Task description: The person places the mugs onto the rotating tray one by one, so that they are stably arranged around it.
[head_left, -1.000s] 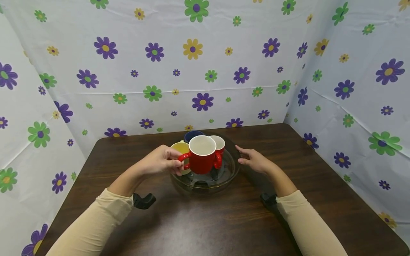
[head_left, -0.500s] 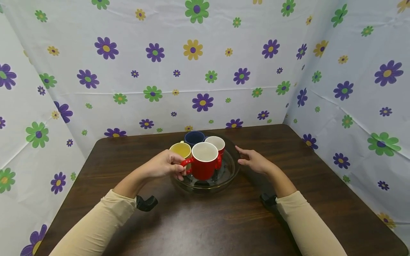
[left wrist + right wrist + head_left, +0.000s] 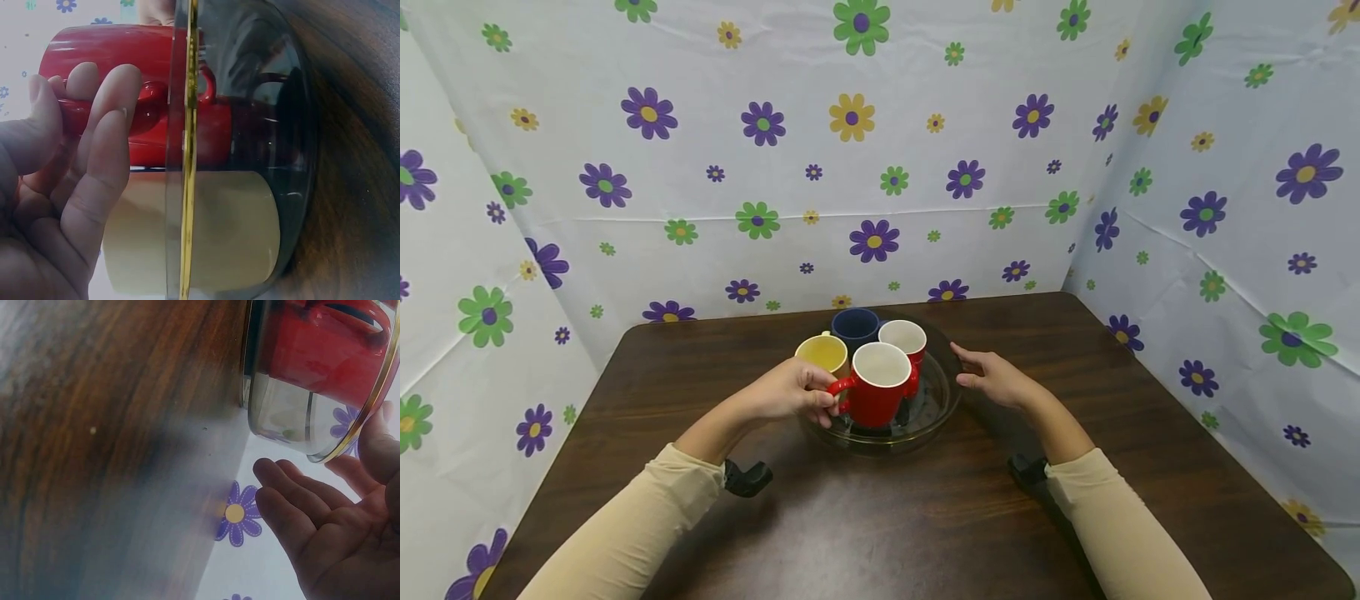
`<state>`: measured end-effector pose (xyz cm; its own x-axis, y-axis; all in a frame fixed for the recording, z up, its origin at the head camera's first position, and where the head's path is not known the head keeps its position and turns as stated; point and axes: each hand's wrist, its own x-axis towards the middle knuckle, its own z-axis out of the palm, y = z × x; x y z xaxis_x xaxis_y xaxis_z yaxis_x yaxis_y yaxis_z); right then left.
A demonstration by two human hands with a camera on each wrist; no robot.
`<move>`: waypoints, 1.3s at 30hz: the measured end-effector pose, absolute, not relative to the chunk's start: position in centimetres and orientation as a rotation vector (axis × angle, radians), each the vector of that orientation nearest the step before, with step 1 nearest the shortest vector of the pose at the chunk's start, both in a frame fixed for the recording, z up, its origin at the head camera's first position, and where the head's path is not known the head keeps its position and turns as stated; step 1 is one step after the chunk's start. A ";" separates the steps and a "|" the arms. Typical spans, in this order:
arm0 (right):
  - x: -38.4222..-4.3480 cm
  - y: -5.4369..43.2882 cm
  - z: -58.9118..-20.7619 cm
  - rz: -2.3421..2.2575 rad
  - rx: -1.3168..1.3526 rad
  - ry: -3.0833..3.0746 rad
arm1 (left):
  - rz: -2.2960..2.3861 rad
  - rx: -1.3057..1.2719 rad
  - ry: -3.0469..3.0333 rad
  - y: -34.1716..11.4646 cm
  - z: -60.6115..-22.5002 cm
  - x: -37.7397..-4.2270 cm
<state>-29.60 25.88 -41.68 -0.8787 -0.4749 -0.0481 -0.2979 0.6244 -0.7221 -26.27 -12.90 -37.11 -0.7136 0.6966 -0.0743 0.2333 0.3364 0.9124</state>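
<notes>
A red mug point(image 3: 876, 400) with a white inside stands at the front of a clear glass bowl point(image 3: 938, 398) with a gold rim. My left hand point(image 3: 792, 390) pinches its handle between thumb and fingers. Beside that hand is a yellow mug point(image 3: 822, 353), whose pale outer wall shows in the left wrist view. Behind them in the bowl are a dark blue mug point(image 3: 854, 327) and another red mug point(image 3: 904, 337). My right hand point(image 3: 996, 379) is at the bowl's right side, fingers relaxed; in the right wrist view its thumb lies right at the gold rim point(image 3: 350, 440).
The bowl sits on a dark wooden table point(image 3: 850, 517), toward its back edge. A white flowered cloth point(image 3: 700, 150) hangs behind the table and along both sides. Black wrist mounts point(image 3: 747, 480) hang below both forearms.
My left hand has lowered the front red mug into the bowl, toward me and slightly right, uncovering more of the blue mug and the rear red mug. My right hand has stayed put.
</notes>
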 end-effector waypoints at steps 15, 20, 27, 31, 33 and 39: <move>-29.6 26.0 -41.8 -1.093 -0.641 2.619 | 1.355 0.755 2.153 -12.2 -38.0 -26.4; -29.6 26.0 -41.8 -1.094 -0.638 2.616 | 1.351 0.734 2.164 -12.2 -38.2 -26.4; -29.6 25.9 -41.6 -1.083 -0.636 2.626 | 1.354 0.689 2.172 -12.1 -38.5 -26.6; -29.6 25.9 -41.5 -1.075 -0.632 2.629 | 1.349 0.679 2.177 -12.0 -38.4 -26.5; -29.5 25.9 -41.5 -1.079 -0.625 2.626 | 1.341 0.659 2.202 -12.0 -38.4 -26.5; -29.7 25.9 -41.5 -1.075 -0.619 2.630 | 1.270 0.600 2.400 -12.0 -38.4 -26.0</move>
